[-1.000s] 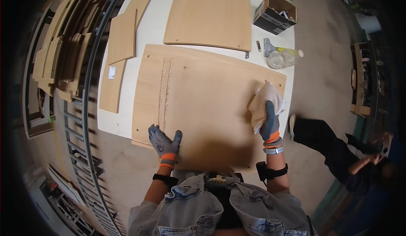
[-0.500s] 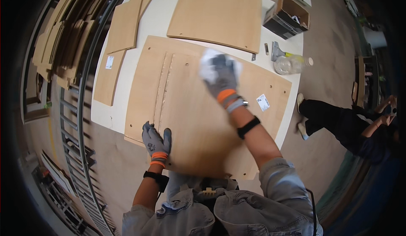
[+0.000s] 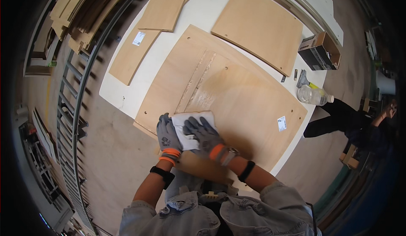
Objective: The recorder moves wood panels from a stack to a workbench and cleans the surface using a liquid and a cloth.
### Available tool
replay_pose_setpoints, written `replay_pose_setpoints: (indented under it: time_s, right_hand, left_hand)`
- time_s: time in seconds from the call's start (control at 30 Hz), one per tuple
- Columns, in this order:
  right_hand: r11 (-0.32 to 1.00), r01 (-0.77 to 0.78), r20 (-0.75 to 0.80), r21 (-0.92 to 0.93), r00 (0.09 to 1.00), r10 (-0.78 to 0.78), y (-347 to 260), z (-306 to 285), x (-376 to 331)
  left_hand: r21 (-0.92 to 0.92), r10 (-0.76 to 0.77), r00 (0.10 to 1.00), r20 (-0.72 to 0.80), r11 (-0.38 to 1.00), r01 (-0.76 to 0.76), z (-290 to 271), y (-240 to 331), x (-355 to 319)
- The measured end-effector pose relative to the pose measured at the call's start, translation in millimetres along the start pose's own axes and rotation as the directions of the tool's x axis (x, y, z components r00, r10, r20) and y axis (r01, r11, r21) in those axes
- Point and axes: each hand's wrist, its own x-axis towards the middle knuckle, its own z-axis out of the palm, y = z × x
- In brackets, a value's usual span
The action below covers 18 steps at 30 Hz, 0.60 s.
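Observation:
A white cloth [image 3: 181, 122] lies near the front edge of a large wood-coloured panel [image 3: 258, 102]. My right hand [image 3: 206, 138], in a grey glove with an orange cuff, rests on top of it with its fingers spread flat. At the cloth's left edge is my left hand [image 3: 168, 135], gloved alike, its fingers stretched out on the panel; whether its inner side grips the cloth is hidden. Two rough parallel strips [image 3: 198, 80] run across the panel's left part. Beside them the surface has a wet-looking shine. Holes and a white label [image 3: 282, 124] mark the panel.
Another panel [image 3: 260, 28] lies behind, smaller boards [image 3: 165, 7] at the far left, all on a white table [image 3: 114, 90]. On the right are an open box [image 3: 319, 52], a scraper [image 3: 303, 79] and a clear bottle [image 3: 313, 95]. A roller conveyor [image 3: 67, 121] stands left; a person [image 3: 351, 124] is at right.
My right hand has come back toward me and left with the cloth, from the panel's far part to beside my left hand. The view has turned, so the table sits further right.

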Motion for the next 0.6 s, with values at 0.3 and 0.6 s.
replay_pose_setpoints:
  time_s: [0.3,0.6]
  right_hand:
    - [0.730,-0.371,-0.305,-0.574,0.924,0.230,104.4,-82.0,110.8]
    - [0.831,-0.169,0.007,-0.529,0.979,0.203,81.4,-61.0,95.6]
  left_hand:
    - [-0.112,-0.004,1.000,-0.024,0.994,0.001,9.1,17.9,7.4]
    - [-0.302,0.028,0.995,-0.101,0.951,-0.057,-2.8,-16.5,-12.5]
